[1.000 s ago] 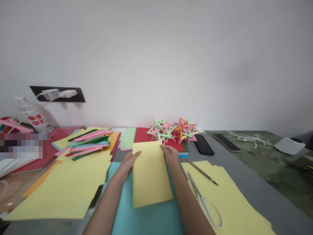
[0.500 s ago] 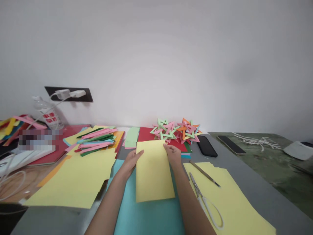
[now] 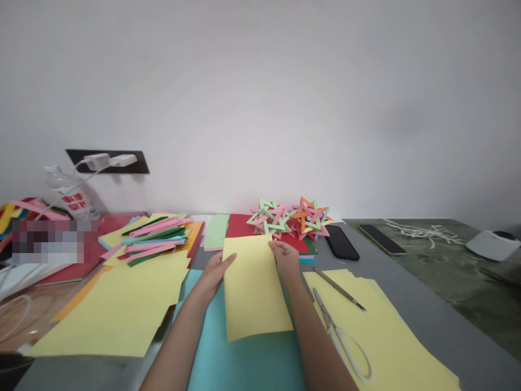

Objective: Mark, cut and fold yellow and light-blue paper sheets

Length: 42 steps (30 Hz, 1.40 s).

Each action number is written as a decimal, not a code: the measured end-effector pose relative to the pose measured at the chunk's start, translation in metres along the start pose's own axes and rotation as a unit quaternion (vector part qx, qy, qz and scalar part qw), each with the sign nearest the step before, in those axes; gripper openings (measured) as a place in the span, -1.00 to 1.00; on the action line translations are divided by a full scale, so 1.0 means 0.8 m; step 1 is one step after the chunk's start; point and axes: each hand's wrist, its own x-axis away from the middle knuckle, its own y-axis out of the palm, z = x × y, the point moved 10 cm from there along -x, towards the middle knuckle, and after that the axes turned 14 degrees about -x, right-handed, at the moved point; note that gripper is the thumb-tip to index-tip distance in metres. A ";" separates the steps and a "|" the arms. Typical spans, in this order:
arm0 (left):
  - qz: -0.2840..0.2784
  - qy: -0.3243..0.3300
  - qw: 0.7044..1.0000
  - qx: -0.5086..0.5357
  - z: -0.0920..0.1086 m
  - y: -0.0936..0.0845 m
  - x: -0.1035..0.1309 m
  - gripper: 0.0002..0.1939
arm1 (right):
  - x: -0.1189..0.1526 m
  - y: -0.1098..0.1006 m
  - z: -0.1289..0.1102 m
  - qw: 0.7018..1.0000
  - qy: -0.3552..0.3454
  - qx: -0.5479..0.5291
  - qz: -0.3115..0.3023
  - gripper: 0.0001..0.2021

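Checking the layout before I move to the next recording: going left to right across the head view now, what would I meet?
Plastic bottle, pile of paper strips, left hand, yellow sheet, right hand, black phone, pale-edged phone, white strings, white object.

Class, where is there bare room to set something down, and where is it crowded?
Bare: the grey tabletop between the yellow sheets at right and the green surface; the blue sheet between the held yellow sheet and the forearms. Crowded: the back, with paper stars; the left, with paper strips.
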 end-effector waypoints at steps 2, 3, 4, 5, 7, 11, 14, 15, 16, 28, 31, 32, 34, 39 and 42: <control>0.001 -0.004 1.000 -0.001 -0.001 -0.001 -0.001 -0.49 | 0.000 0.000 0.002 1.000 0.006 -0.007 -0.003 -0.68; 0.001 -0.004 1.000 -0.001 -0.001 -0.001 -0.001 -0.49 | 0.000 0.001 0.002 1.000 0.008 -0.010 -0.006 -0.68; 0.001 -0.003 1.000 0.000 -0.001 -0.001 -0.002 -0.48 | 0.000 0.000 0.003 1.000 0.009 -0.013 -0.007 -0.68; 0.001 -0.003 1.000 0.001 -0.001 -0.001 -0.001 -0.48 | 0.000 0.000 0.004 1.000 0.010 -0.014 -0.009 -0.68; 0.000 -0.001 1.000 0.003 -0.001 0.000 -0.001 -0.49 | -0.001 0.000 0.005 1.000 0.010 -0.016 -0.012 -0.67; 0.014 0.004 1.000 0.011 -0.001 -0.003 -0.001 -0.53 | -0.002 -0.002 0.008 1.000 0.008 -0.013 -0.011 -0.67; 0.040 0.010 0.999 0.019 -0.001 -0.011 -0.004 -0.56 | -0.002 -0.002 0.007 1.000 -0.002 -0.002 -0.016 -0.68; 0.051 0.014 0.998 0.021 0.000 -0.015 -0.005 -0.57 | -0.001 -0.001 0.007 1.000 -0.003 0.001 -0.019 -0.68; 0.063 0.018 0.998 0.024 0.000 -0.018 -0.006 -0.57 | -0.001 -0.001 0.007 1.000 -0.001 0.005 -0.020 -0.67; 0.173 0.042 0.983 0.050 0.002 -0.052 -0.007 -0.61 | 0.000 0.000 0.013 0.999 0.028 0.012 -0.031 -0.65; 0.216 0.046 0.974 0.056 0.001 -0.064 -0.003 -0.64 | 0.001 0.002 0.014 0.999 0.028 0.018 -0.032 -0.66; 0.224 0.046 0.972 0.057 0.001 -0.066 -0.002 -0.66 | 0.001 0.003 0.014 0.999 0.027 0.020 -0.032 -0.66; 0.233 0.046 0.970 0.059 0.000 -0.069 0.000 -0.69 | 0.002 0.005 0.014 0.999 0.025 0.021 -0.037 -0.66; 0.255 0.054 0.964 0.054 0.002 -0.075 0.002 -0.76 | 0.001 0.008 0.016 0.997 0.036 0.022 -0.060 -0.69; 0.279 0.059 0.957 0.046 0.003 -0.082 0.004 -0.78 | 0.001 0.009 0.018 0.997 0.040 0.021 -0.061 -0.69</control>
